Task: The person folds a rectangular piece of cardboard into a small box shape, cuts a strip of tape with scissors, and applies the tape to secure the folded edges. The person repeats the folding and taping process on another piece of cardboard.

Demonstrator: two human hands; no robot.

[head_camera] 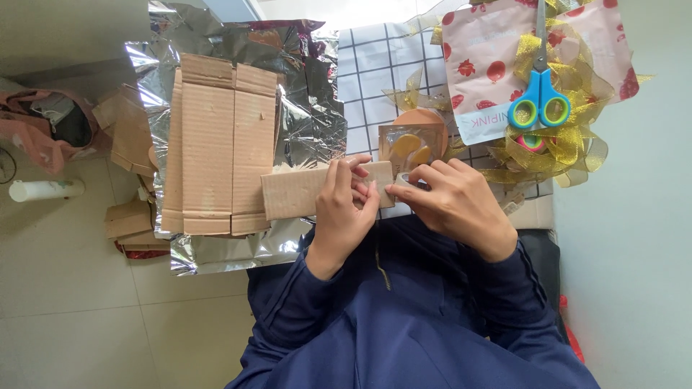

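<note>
My left hand (344,209) grips a small strip of cardboard (303,191) at lap level, fingers curled over its right end; my right hand (455,202) has its fingertips pressed together on something small at that same end, can't tell what. Just beyond the strip: flattened cardboard box (220,144) lying on crinkled silver foil (303,94); foil spread over a pale tiled floor (72,288); white-and-black grid sheet (375,65) to the right. On the far right, blue-green scissors (539,101) sit on gold ribbon (569,137) and a pink printed pouch (483,65); cardboard scraps (130,216) and a white tube (45,189) lie on the floor at left.
</note>
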